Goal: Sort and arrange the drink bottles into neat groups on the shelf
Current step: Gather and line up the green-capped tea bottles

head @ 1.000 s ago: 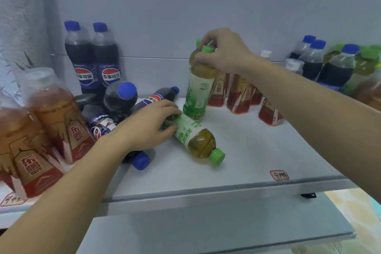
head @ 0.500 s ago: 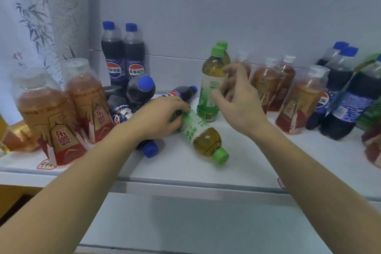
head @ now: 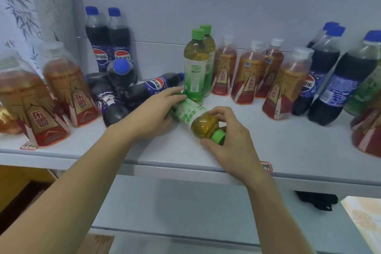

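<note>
- Head view: I see one white shelf (head: pixel 299 146) with bottles of three kinds on it.
- Green tea bottles: three that I can count with certainty. Two upright green tea bottles (head: pixel 195 68) stand one behind the other at the middle of the back edge. One lying green tea bottle (head: pixel 198 119) is on its side in the middle of the shelf, its green cap (head: pixel 218 137) pointing toward the front edge.
- My left hand (head: pixel 152 115) rests on the base end of the lying green tea bottle, fingers spread over it; I cannot tell how firmly they press.
- My right hand (head: pixel 231 140) is at the cap end, thumb and fingers curled around the neck and cap, touching them.
- Amber drink bottles with white caps: four right amber bottles (head: pixel 245 76) stand just right of the upright green pair, and two left amber bottles (head: pixel 47 97) stand near the left front corner. More red-labelled ones are cut by both side edges of the picture, so I do not count them.
- Cola bottles with blue caps: two upright cola bottles (head: pixel 107 43) at the back left, and a heap of fallen cola bottles (head: pixel 123 93) just beside my left hand; the number in the heap is not clear, at least three. Three right cola bottles (head: pixel 334 80) stand toward the right end.
- The fallen cola bottles lie close against my left wrist.
- Two small red stickers (head: pixel 267 166) are at the front edge.
</note>
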The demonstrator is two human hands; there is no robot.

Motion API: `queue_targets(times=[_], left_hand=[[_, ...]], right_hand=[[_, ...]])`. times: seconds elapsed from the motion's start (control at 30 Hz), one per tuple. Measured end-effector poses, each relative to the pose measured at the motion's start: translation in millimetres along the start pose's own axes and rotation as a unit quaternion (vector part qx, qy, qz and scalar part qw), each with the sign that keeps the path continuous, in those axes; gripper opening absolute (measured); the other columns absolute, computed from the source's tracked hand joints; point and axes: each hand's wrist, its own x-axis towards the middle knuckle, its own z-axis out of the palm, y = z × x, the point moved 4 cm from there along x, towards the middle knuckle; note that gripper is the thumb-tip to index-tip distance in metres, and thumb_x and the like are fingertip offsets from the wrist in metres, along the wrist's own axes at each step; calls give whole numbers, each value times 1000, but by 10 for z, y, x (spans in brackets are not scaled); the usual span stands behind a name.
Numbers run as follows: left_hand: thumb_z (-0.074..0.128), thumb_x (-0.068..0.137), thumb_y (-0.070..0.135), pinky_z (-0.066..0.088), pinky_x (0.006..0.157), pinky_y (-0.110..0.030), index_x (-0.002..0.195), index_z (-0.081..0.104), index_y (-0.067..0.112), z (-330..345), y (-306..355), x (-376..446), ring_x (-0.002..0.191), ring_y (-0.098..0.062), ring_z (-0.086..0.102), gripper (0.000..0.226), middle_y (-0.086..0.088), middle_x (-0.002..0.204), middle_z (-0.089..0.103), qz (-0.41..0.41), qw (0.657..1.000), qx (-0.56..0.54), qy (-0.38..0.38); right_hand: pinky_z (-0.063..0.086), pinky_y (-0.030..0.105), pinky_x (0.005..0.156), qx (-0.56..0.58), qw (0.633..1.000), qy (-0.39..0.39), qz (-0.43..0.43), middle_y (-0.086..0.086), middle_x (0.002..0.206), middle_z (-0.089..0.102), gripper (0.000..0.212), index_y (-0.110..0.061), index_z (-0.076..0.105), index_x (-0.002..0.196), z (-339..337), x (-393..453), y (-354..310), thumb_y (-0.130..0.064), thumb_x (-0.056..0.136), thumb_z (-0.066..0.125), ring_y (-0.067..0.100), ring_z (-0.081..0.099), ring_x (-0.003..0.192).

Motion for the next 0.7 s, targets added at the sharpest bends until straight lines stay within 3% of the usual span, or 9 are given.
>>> queue_targets(times=[0.1,0.2,0.27,0.43,0.6,0.7], left_hand=[[60,92,12,24,118,-24,157,37,13,-1,43,-74,151,-20,30,69,-4,167,26,-24,1000,7,17],[59,93,28,41,115,-44,155,40,16,-77,-21,-169,143,-22,42,66,0,160,38,-62,997,38,38],[54,92,37,48,107,-49,147,50,19,-182,-99,-255,131,-25,54,58,0,147,52,-74,994,58,50],[60,94,30,53,94,-44,133,64,19,-339,-396,-465,106,-23,63,41,-1,127,66,-115,989,50,72],[58,97,26,52,86,-35,117,72,23,-250,-510,-550,96,-16,66,25,7,111,72,-116,986,-15,120],[59,97,20,49,82,-31,112,74,22,-240,-505,-579,91,-12,65,21,8,104,73,-121,979,-42,159]], right_hand=[[49,16,82,57,998,20,6,-26,114,59,56,-40,50,119,-160,-32,39,-18,80,85,-1,59,105],[57,27,75,108,992,57,-16,-18,112,65,49,-34,57,118,-348,-27,-1,-17,81,84,6,63,105],[59,35,69,124,988,82,-41,-14,109,66,42,-30,60,118,-490,45,-103,-17,84,81,14,64,101],[52,30,72,89,986,92,-107,-13,99,66,21,-19,67,114,-703,570,-491,-24,93,71,7,61,87],[55,37,95,43,994,48,-90,-11,108,68,15,-26,65,110,-437,1163,-711,-33,97,65,7,63,103],[53,41,99,29,997,28,-70,-10,111,69,21,-24,66,112,-276,1362,-757,-38,96,64,9,64,105]])
